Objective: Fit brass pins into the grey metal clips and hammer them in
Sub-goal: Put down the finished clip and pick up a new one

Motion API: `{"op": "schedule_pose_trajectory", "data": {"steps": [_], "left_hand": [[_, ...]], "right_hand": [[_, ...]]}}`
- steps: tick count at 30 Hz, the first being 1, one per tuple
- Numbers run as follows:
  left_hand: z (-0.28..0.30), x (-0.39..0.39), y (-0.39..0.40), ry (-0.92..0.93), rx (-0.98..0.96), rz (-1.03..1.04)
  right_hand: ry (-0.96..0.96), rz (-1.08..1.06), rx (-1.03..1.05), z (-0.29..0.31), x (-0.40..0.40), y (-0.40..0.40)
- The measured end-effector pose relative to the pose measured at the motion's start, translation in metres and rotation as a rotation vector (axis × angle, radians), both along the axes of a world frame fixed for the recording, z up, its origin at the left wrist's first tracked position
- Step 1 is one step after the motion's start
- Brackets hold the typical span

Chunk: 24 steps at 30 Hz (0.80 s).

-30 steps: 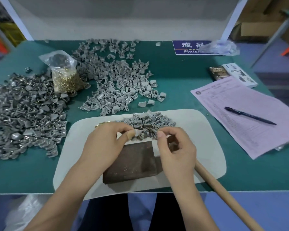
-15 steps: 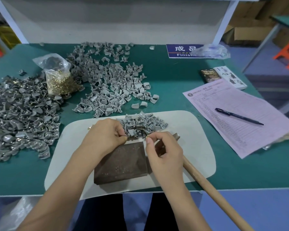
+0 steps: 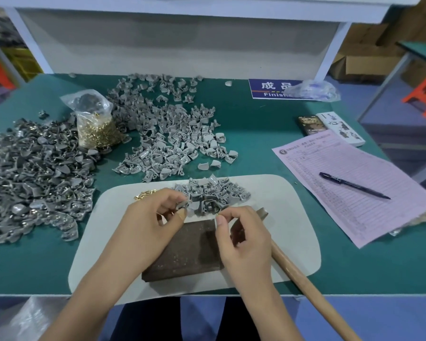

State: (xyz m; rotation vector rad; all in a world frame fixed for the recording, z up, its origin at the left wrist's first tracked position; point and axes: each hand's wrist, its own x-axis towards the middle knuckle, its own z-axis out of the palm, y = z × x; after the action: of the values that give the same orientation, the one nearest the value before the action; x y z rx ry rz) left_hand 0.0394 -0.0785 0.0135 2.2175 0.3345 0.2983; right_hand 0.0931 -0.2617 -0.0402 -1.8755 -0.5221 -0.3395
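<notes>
The fitting step is in hand, not the hammering. Just beyond the far edge of the dark metal block [image 3: 182, 252], the left hand [image 3: 155, 225] pinches a grey clip [image 3: 182, 205] between thumb and curled fingers. The right hand [image 3: 241, 232], at the block's far right corner, has thumb and forefinger pressed together as if on a brass pin, but anything held there is too small to make out, so I cannot tell whether a pin is in that pinch.

Further beyond the block, touching the hands, lies a small heap of clips [image 3: 214, 190] on the pale mat [image 3: 293, 217], and a few loose brass pins [image 3: 144, 193] sit beyond the block's left side, just beside the left hand. The hammer [image 3: 303, 281] lies along the block's right side, its wooden handle running off the near edge of the surface [image 3: 268, 148].

The next move, as I judge it, calls for lining the pin up with the clip's small hole, seating it, then setting the clip on the block and freeing the right hand for the hammer. The parts are tiny, so steady alignment matters.
</notes>
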Motion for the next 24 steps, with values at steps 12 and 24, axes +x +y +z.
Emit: {"op": "schedule_pose_trajectory", "data": {"steps": [12, 24], "left_hand": [[-0.011, -0.040, -0.010, -0.017, -0.210, -0.025], [-0.010, -0.042, -0.014, -0.012, -0.193, -0.044]], "right_hand": [[-0.060, 0.082, -0.180, 0.019, -0.009, 0.007], [0.074, 0.158, -0.115, 0.021, -0.003, 0.001]]}}
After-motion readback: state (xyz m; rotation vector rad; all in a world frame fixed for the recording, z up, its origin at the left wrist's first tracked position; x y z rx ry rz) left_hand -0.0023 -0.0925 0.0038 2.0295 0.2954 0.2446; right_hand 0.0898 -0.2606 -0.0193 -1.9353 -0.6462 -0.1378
